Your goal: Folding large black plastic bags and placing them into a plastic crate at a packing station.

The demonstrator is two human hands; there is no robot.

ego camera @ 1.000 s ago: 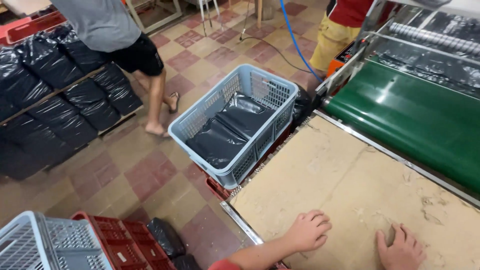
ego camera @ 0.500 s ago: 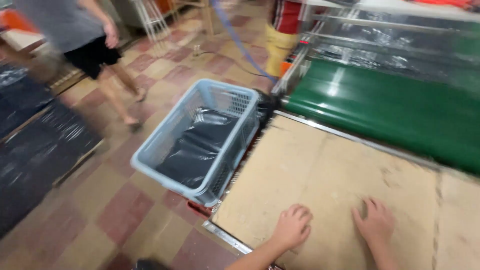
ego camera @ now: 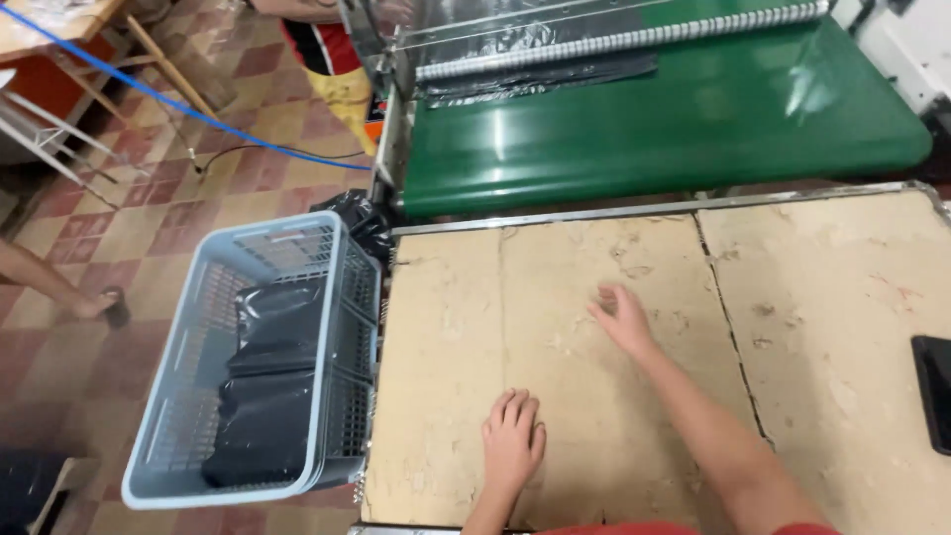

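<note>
A pale blue basket holding black bags stands just beside the table edge. Left hand and right hand rest flat on bare cardboard, fingers spread, holding nothing.

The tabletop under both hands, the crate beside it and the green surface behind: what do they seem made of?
Tabletop: likely cardboard or fibreboard, matte tan, scuffed, with seams. Crate: moulded plastic by its look, pale blue-grey lattice walls. Green surface: probably a rubber or vinyl belt, glossy with light glare.
</note>
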